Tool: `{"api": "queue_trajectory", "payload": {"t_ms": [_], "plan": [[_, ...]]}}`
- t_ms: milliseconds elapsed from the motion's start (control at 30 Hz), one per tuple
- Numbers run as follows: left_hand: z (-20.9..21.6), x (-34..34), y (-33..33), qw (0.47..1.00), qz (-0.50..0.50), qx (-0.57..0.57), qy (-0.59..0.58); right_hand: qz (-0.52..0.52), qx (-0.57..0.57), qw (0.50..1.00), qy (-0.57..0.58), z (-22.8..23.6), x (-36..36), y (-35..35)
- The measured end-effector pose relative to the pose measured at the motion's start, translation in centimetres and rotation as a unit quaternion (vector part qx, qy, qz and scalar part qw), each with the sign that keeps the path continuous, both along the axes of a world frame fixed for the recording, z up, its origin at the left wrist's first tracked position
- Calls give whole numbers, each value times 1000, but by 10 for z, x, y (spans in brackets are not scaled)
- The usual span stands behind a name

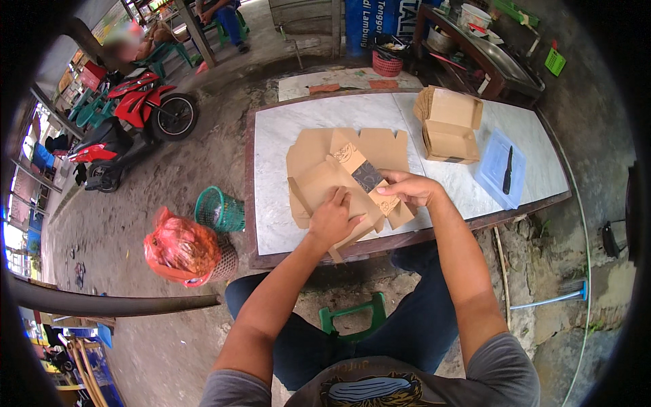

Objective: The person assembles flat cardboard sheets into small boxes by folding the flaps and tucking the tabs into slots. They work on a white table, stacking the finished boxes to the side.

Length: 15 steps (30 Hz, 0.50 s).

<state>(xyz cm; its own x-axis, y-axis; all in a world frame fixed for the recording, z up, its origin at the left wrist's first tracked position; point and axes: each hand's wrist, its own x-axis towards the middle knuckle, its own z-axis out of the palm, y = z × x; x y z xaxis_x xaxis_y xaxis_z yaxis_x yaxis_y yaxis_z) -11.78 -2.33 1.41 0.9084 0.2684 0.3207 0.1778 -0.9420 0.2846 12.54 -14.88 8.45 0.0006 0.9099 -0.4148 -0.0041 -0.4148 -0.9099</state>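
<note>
A partly folded brown cardboard box (324,183) lies on further flat cardboard blanks (383,146) on the table before me. One raised side panel has a dark printed band (367,176). My right hand (411,188) grips this panel near its right end, thumb on the printed face and fingers partly hidden behind. Inside the box, my left hand (331,218) rests on the cardboard with its thumb spread away from the fingers. At the table's right stand folded boxes (450,144), one with its lid up. Near them a black knife (507,171) lies on a clear plastic container (489,178).
A white marble-patterned table (271,156) with a brown edge holds the cardboard. Left of it stand a green basket (218,209) and a red plastic bag (180,245) on another basket. A red motorbike (135,108) is parked beyond. A green stool (352,319) is beneath me.
</note>
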Motion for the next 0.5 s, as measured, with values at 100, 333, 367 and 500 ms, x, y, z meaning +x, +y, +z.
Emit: {"api": "queue_trajectory", "payload": {"t_ms": [100, 333, 367, 500], "plan": [[4, -2, -3, 1000, 2, -16, 22, -104, 17, 989, 103, -11, -17, -1], [-13, -8, -2, 1000, 21, -11, -4, -165, -49, 970, 170, -14, -25, 1], [-15, -9, -1, 1000, 23, -7, -3, -154, -52, 974, 158, -14, -26, 2], [-13, -9, -2, 1000, 22, 18, -13, -124, -55, 987, 81, -6, -38, 2]]}}
